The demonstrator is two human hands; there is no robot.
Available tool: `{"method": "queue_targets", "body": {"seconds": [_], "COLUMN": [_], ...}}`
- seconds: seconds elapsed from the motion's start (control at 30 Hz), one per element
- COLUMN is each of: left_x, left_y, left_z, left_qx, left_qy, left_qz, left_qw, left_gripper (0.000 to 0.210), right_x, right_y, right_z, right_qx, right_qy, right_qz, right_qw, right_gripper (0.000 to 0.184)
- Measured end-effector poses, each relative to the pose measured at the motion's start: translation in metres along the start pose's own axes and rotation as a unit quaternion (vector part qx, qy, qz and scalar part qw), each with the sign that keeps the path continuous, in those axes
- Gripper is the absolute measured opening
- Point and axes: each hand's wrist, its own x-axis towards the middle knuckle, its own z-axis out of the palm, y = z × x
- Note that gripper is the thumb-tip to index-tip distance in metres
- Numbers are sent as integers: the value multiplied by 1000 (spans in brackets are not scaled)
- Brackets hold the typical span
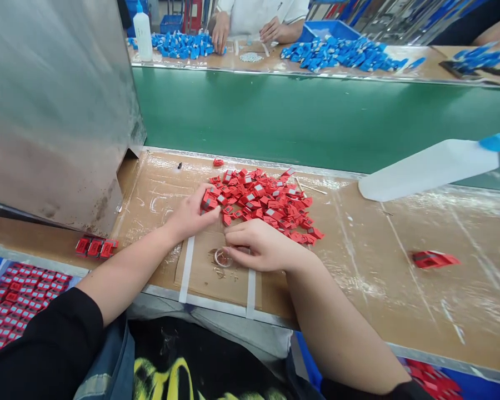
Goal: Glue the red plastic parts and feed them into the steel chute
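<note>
My left hand (194, 214) is at the left edge of a pile of small red plastic parts (270, 203), its thumb and fingers closed round a red plastic part (209, 200) there. Just in front of the pile, my right hand (260, 244) is curled with thumb and forefinger close together; whatever they hold is too small or hidden to make out. Its fingertips are beside a small clear round dish (223, 257), which lies on a cardboard patch (208, 283) between two white tape strips.
Left stands a large metal housing (62, 111), with three red parts (95, 248) in a row near its base. A white bottle (429, 169) and a single red part (435, 259) are to the right. Beyond the green belt (250, 114), a co-worker's hands (220, 32) handle blue parts (341, 53).
</note>
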Motion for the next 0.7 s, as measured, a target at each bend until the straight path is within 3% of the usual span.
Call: {"method": "queue_targets", "body": {"seconds": [0.13, 0.5, 0.6, 0.7], "left_x": [-1, -5, -6, -6], "left_y": [4, 12, 13, 14], "left_z": [-1, -3, -2, 0], "left_qx": [20, 93, 127, 188], "left_qy": [-5, -33, -51, -78], "left_qz": [-12, -35, -31, -14], "left_qw": [1000, 994, 990, 979], "left_gripper": [41, 50, 51, 54], "right_x": [-1, 1, -3, -6], "right_y": [3, 6, 12, 18], "right_z": [4, 6, 3, 3], "right_qx": [6, 70, 125, 183], "right_qy": [54, 40, 129, 317], "right_qz": [-24, -29, -44, -38], "right_qw": [998, 996, 983, 930], "right_gripper": [30, 34, 39, 42]}}
